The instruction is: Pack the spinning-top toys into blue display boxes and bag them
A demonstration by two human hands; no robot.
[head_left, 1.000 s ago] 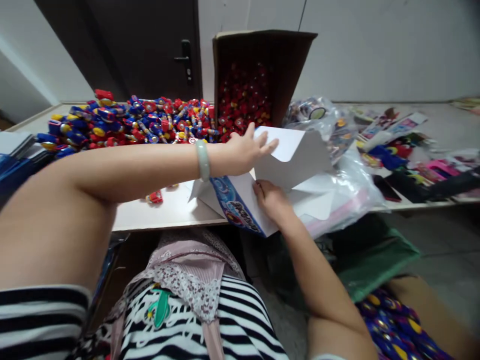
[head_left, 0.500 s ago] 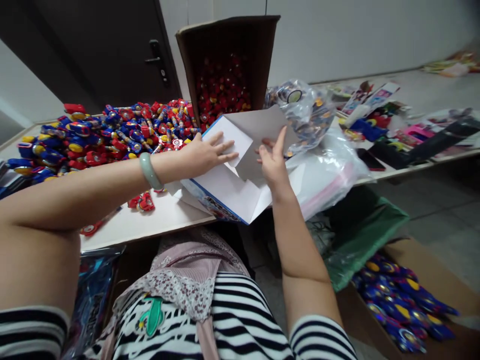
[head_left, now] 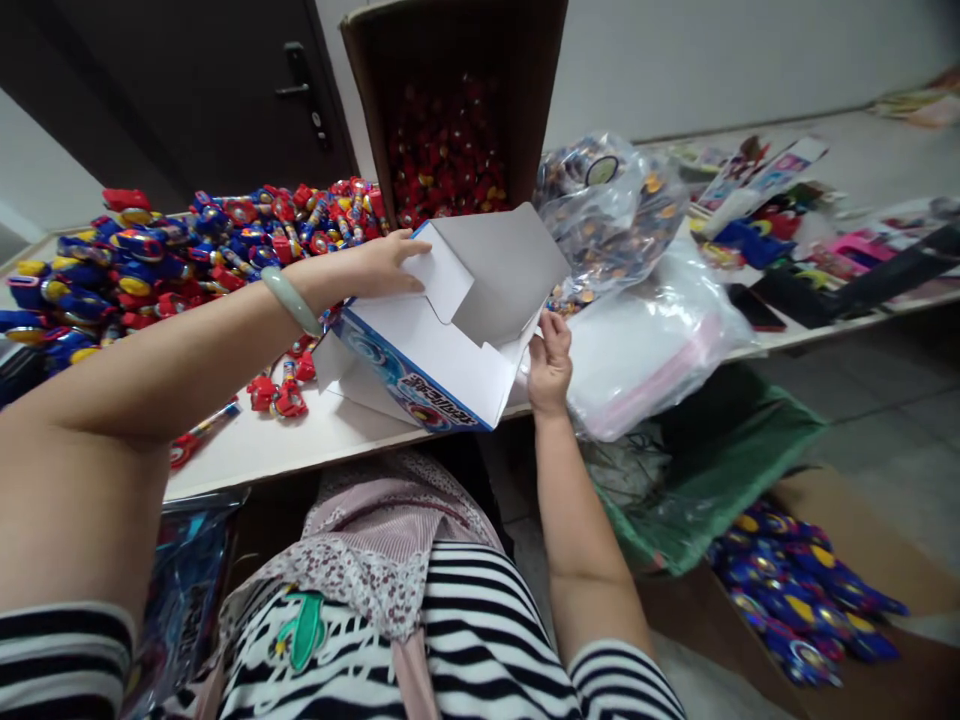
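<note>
Printed carton is held half-open and tilted at the table front edge, white inside up. Left hand is laid on the left flap, fingers slightly apart; whether anything is pinched can't be told. Right-edge board looks pinched in the curled fingers of the right hand. Probably best done with walls squared first, creases pressed evenly, tabs not forced, thin board not buckled. Plastic bag just beside should be kept out of the folds. Right fingertips are partly hidden by the board; carton underside isn't seen, far-side tabs can't be made out
</note>
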